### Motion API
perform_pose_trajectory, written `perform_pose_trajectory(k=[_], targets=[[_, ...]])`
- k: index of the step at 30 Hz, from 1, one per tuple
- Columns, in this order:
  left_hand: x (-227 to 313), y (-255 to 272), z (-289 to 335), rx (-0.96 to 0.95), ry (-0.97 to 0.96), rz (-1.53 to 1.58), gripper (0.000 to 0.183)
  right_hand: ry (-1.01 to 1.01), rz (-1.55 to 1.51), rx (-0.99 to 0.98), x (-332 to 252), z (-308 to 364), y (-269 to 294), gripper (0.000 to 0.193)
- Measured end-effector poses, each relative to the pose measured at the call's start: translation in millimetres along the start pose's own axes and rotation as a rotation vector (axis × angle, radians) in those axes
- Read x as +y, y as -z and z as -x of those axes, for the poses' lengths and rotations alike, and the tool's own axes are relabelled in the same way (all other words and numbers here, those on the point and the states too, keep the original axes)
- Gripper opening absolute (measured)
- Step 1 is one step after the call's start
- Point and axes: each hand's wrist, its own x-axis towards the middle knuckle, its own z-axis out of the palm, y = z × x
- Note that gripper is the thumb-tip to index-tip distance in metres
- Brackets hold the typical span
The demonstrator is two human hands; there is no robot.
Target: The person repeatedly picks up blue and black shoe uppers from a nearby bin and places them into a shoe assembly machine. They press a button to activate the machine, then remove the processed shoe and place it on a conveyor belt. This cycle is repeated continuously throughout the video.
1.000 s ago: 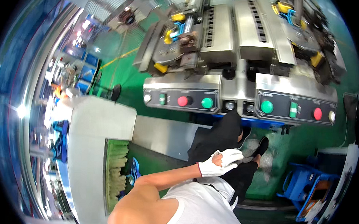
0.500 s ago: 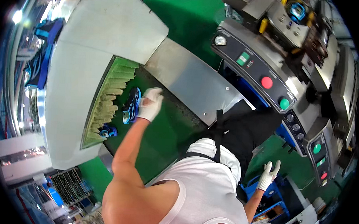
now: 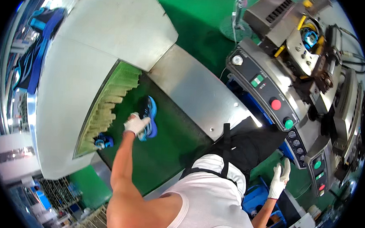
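Observation:
My left hand (image 3: 136, 123), in a white glove with worn reddish fingertips, is at a black and blue sneaker (image 3: 151, 112). The thumb lies across the shoe's side and the fingers curl in beside it, partly hidden. The sneaker is over a dark green conveyor belt (image 3: 137, 165). Another blue shoe (image 3: 104, 141) sits farther left, by the strip curtain (image 3: 110, 98) of a pale machine housing. Off to the right, my gloved right hand (image 3: 280, 179) hangs with its fingers apart, holding nothing, near a blue crate (image 3: 260, 195).
A bare metal plate (image 3: 192, 82) borders the belt. Right of it stands a machine with a control panel (image 3: 261, 80) carrying red and green buttons; a blue shoe part (image 3: 310, 38) sits in its fixture. Dark blue shoes (image 3: 38, 59) rest at the far left beyond the housing (image 3: 73, 89).
My left hand has crossed to the sneaker's left side, and the sneaker has shifted right, away from the curtain. My right hand has risen slightly, still open. The whole view has shifted a little.

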Motion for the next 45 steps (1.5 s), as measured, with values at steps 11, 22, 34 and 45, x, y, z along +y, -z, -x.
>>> perform_pose_trajectory(k=[11, 22, 34, 45], targets=[[223, 24, 128, -0.381, -1.123, 0.471, 0.090, -0.308, -0.812, -1.057, -116, -17, -125, 0.064], [564, 170, 160, 0.048, -1.816, 0.271, 0.065, -0.141, -1.567, -0.526, -93, -5, -26, 0.066], [810, 131, 113, 0.533, -1.177, -0.052, 0.075, -0.622, -1.653, -0.026, -80, 8, 31, 0.080], [618, 251, 152, 0.598, -1.491, 0.629, 0.064, -0.189, -1.438, -0.023, -62, 16, -3, 0.024]])
